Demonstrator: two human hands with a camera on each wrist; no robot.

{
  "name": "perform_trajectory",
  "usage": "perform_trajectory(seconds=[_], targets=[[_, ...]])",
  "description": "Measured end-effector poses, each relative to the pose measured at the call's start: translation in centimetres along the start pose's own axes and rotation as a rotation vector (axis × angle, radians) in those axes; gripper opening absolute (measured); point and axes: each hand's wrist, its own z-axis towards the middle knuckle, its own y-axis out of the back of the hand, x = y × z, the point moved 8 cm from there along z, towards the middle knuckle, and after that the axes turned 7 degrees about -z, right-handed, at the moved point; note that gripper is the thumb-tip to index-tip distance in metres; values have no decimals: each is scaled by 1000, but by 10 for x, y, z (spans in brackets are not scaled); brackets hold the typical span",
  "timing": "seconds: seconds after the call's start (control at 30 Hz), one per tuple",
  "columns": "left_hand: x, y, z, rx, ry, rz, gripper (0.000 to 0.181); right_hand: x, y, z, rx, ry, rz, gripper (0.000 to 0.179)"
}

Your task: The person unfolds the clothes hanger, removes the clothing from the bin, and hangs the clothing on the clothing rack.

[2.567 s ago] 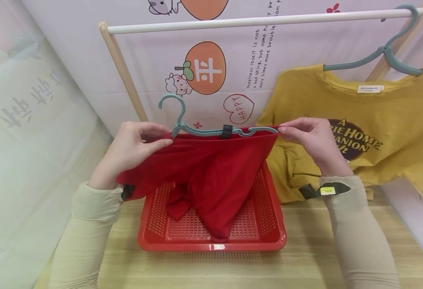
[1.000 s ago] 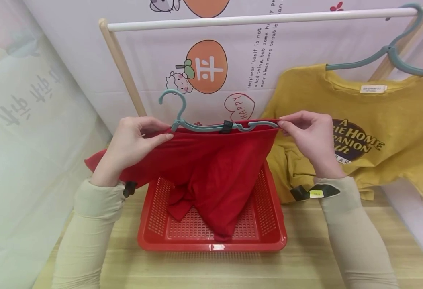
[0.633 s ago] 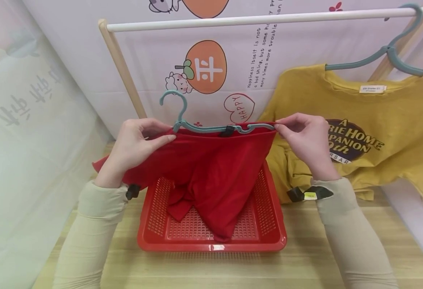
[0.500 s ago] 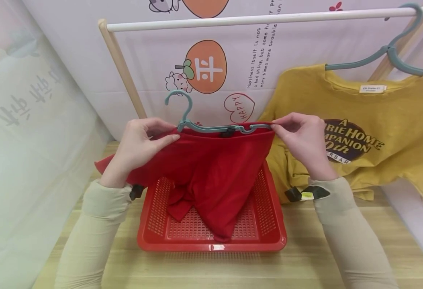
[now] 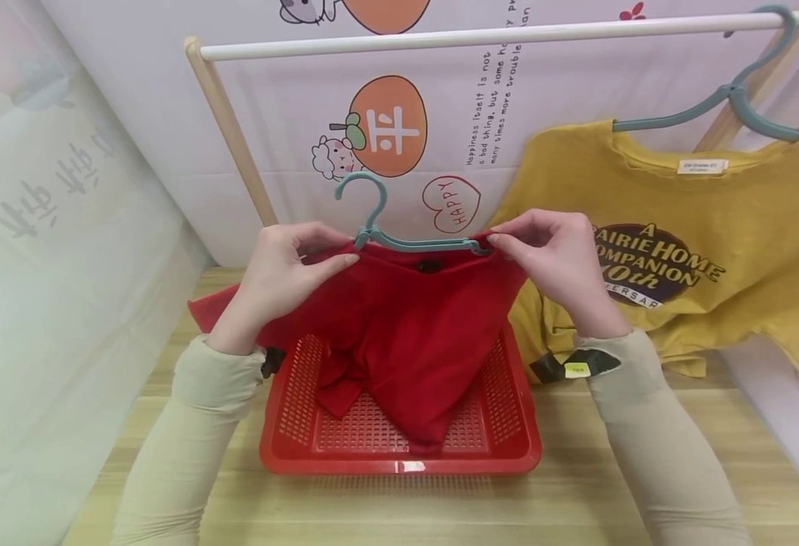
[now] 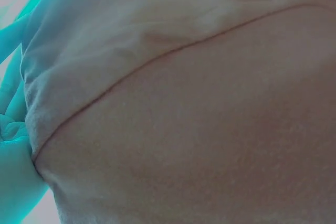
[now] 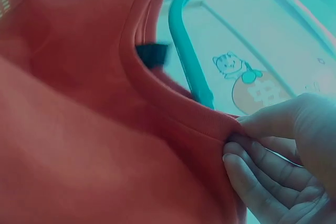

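Observation:
My left hand pinches the left end of a red T-shirt's neckline, close to the hook base of a teal clothes hanger. At the other end of the opening, my right hand pinches the collar between thumb and fingers. The red T-shirt hangs from both hands, its lower part inside the red basket. The hanger's right arm runs down into the neck opening, its tip hidden by cloth. In the right wrist view, a dark label shows inside the collar. Cloth fills most of the left wrist view.
A white rail on wooden posts spans the back. A yellow T-shirt hangs on another teal hanger at its right end. Below lies a wooden tabletop; a printed white sheet covers the wall behind.
My hands have come closer together, the left moving right and the right moving left. The hanger has shifted right, its right arm deeper in the neckline, and the collar has slackened into a dip.

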Motion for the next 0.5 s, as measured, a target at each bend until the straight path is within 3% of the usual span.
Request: perform_trajectory(seconds=[0.27, 0.5], targets=[[-4, -6, 4, 14, -10, -29, 17, 25, -13, 4, 44, 43, 38, 12], [-5, -5, 5, -4, -3, -41, 16, 39, -23, 8, 59, 53, 8, 11]])
